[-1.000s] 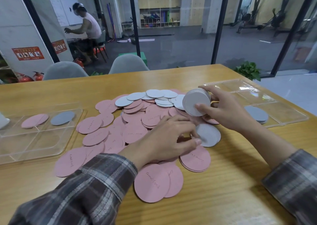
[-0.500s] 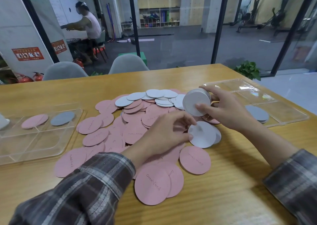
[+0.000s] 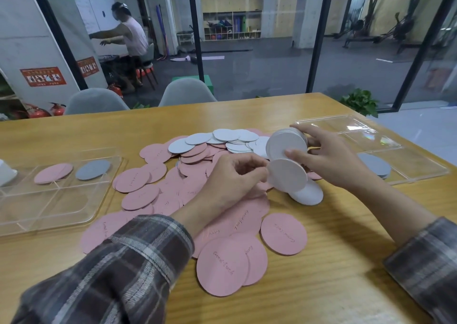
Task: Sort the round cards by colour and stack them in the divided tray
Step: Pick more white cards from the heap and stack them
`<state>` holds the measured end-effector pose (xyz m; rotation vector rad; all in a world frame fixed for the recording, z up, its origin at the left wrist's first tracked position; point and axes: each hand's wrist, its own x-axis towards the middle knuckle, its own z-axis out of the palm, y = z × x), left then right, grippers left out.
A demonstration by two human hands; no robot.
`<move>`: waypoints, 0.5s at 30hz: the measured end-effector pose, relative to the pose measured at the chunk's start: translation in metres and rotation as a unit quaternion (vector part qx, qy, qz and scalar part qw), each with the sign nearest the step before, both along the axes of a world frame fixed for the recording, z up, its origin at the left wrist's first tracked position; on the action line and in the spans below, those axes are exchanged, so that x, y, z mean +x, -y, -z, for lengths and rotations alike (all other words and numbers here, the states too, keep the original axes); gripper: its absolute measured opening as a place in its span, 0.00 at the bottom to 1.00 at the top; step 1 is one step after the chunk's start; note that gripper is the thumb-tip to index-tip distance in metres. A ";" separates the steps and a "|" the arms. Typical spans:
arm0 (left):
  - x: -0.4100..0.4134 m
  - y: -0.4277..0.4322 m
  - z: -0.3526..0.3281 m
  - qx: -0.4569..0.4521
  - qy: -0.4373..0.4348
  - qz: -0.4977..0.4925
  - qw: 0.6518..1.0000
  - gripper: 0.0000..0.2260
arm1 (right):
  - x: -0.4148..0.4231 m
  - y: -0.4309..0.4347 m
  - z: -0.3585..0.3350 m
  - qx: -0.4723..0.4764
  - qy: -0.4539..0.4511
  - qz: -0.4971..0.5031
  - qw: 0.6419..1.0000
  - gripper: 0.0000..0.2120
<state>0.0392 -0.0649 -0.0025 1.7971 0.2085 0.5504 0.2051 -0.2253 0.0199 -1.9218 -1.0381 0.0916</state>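
Pink round cards [image 3: 220, 262] lie spread over the middle of the wooden table, with white round cards [image 3: 235, 137] fanned at the far side. My right hand [image 3: 329, 158] grips a stack of white cards [image 3: 285, 144] held on edge above the pile. My left hand [image 3: 232, 180] pinches a single white card [image 3: 288, 178] raised just below that stack. Another white card [image 3: 309, 195] lies flat under it. The right divided tray [image 3: 420, 168] holds grey cards [image 3: 376, 165]. The left divided tray [image 3: 49, 205] holds a pink card [image 3: 53, 173] and a grey card [image 3: 92, 169].
Two grey chairs [image 3: 185, 93] stand at the table's far edge before a glass wall. A person sits beyond the glass at the back left. A potted plant [image 3: 361, 101] is off the table's far right corner. A white object [image 3: 6, 173] sits at the left edge.
My left hand lifted a white card off the table and raised it up toward the stack in my right hand. The right hand stayed almost still.
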 end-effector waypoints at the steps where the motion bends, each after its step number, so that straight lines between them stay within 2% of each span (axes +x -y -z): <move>1: 0.000 0.000 -0.001 0.002 0.007 -0.026 1.000 0.05 | 0.000 0.001 -0.001 0.001 -0.002 -0.005 1.000 0.24; 4: 0.000 -0.002 -0.003 -0.009 0.030 -0.097 0.995 0.06 | 0.000 0.002 -0.002 0.006 -0.023 -0.027 0.999 0.24; 8: 0.001 -0.009 0.001 0.022 0.038 -0.176 0.983 0.05 | -0.004 0.001 -0.003 0.018 -0.106 -0.068 0.992 0.25; 15: 0.003 -0.008 0.003 0.020 0.029 -0.177 0.984 0.01 | -0.012 -0.001 -0.007 0.009 -0.160 -0.112 0.981 0.26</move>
